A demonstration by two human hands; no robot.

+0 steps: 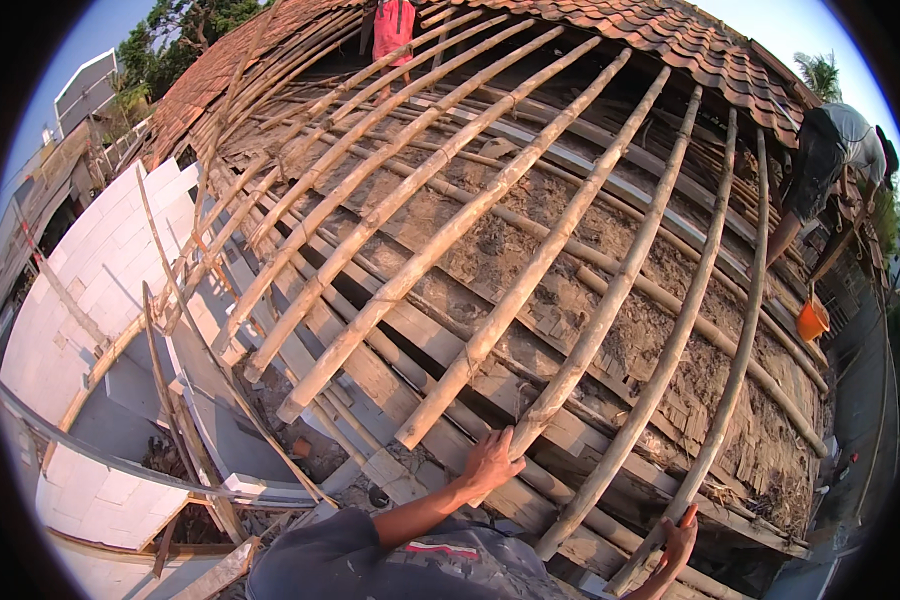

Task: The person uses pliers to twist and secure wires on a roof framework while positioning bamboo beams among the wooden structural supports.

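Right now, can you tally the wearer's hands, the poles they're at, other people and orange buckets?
Hands (left hand, right hand): 2
Poles at them (left pole, right pole): 2
Other people (one in red, one in grey): 2
Orange bucket: 1
Total: 7

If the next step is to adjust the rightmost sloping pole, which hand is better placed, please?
Probably the right hand, because it is at the lower part of the rightmost pole. The left hand touches another pole, farther left.
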